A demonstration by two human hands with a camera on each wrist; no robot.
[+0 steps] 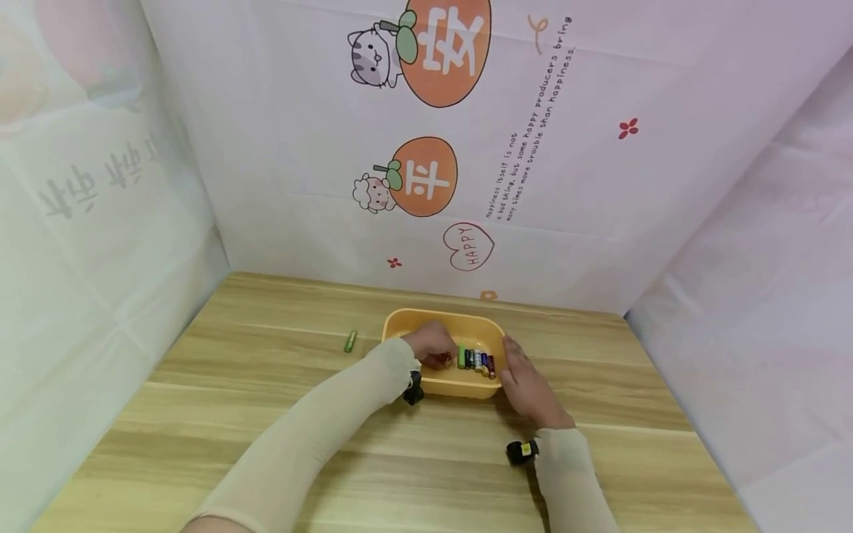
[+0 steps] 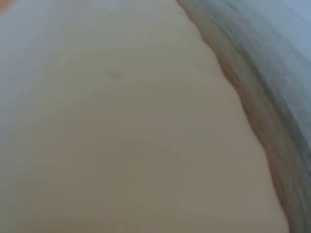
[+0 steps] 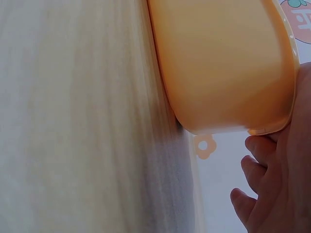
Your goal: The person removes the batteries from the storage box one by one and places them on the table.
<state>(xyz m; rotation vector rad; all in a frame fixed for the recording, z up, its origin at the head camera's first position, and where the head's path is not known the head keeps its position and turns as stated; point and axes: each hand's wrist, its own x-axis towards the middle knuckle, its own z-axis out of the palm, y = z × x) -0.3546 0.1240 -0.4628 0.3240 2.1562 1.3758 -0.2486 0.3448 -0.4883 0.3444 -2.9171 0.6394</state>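
Observation:
A yellow plastic bin (image 1: 460,388) stands on the wooden table. Reaching inside it, my left hand (image 1: 432,342) has its fingers curled down and pinches a small reddish battery (image 1: 446,358), mostly hidden by the fingers. Right of that hand, several batteries (image 1: 477,360) of different colours lie side by side in a row on the bin's floor. My right hand (image 1: 529,385) rests against the bin's right end, fingers along the rim; in the right wrist view its fingertips (image 3: 257,145) show by the corner of the bin (image 3: 228,73). The left wrist view shows mostly a pale sleeve (image 2: 121,136).
One green battery (image 1: 350,341) lies on the table (image 1: 266,370) to the left of the bin. A printed white cloth (image 1: 320,148) hangs behind the table's far edge, with more cloth at both sides. Black wrist cameras (image 1: 522,452) sit on both forearms.

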